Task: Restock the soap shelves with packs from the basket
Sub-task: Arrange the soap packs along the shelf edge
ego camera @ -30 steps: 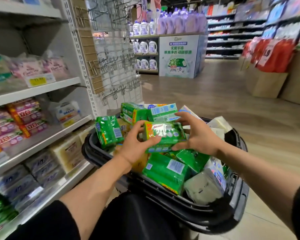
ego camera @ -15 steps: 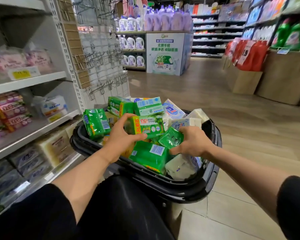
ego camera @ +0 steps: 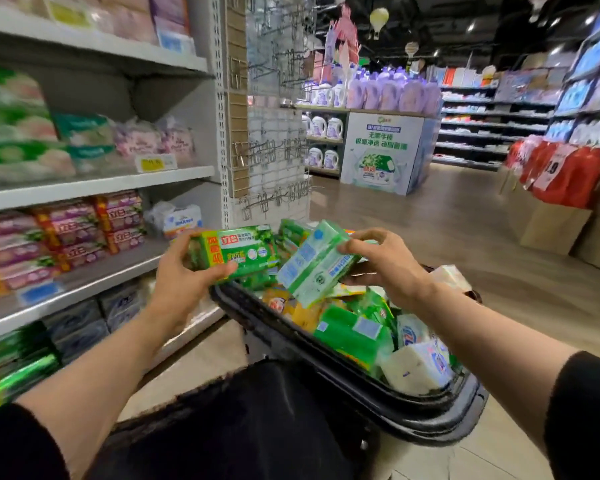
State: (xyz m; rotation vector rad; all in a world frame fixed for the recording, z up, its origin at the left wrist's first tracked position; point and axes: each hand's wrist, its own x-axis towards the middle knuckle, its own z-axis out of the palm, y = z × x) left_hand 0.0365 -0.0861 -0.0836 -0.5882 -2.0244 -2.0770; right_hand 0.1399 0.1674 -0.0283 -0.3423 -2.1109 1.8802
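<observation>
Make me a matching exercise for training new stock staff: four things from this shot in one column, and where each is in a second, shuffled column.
Things:
1. green soap pack
2. pale green and blue soap pack
3. white soap pack
4. pink soap packs

Places:
A. stacked on the shelf at left
B. held in the right hand
C. lying in the basket, near corner
D. held in the left hand

Pairs: 1-D, 2-B, 3-C, 4-A
</observation>
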